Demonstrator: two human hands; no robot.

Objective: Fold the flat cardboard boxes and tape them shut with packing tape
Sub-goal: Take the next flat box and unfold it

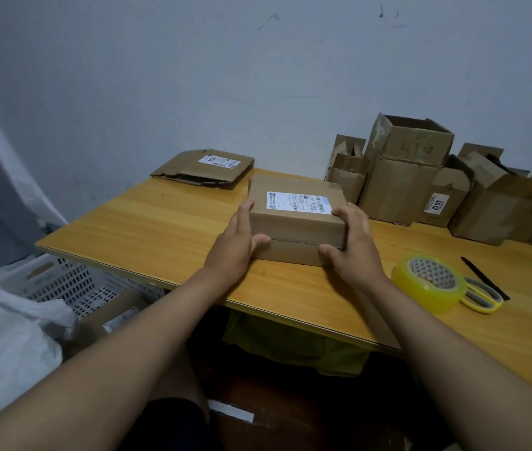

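A wooden bench [167, 229] carries a folded box [297, 219], held at both sides. Beyond the left grip lies a flattened box [204, 169]. Just right of the right grip sit a tape roll [430, 283] and scissors [485, 292]; behind them stands a row of opened boxes [420, 180].

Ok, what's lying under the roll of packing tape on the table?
Yellow-handled scissors lie partly under the tape roll; their handles and dark blade stick out to its right. The part beneath the roll is hidden.
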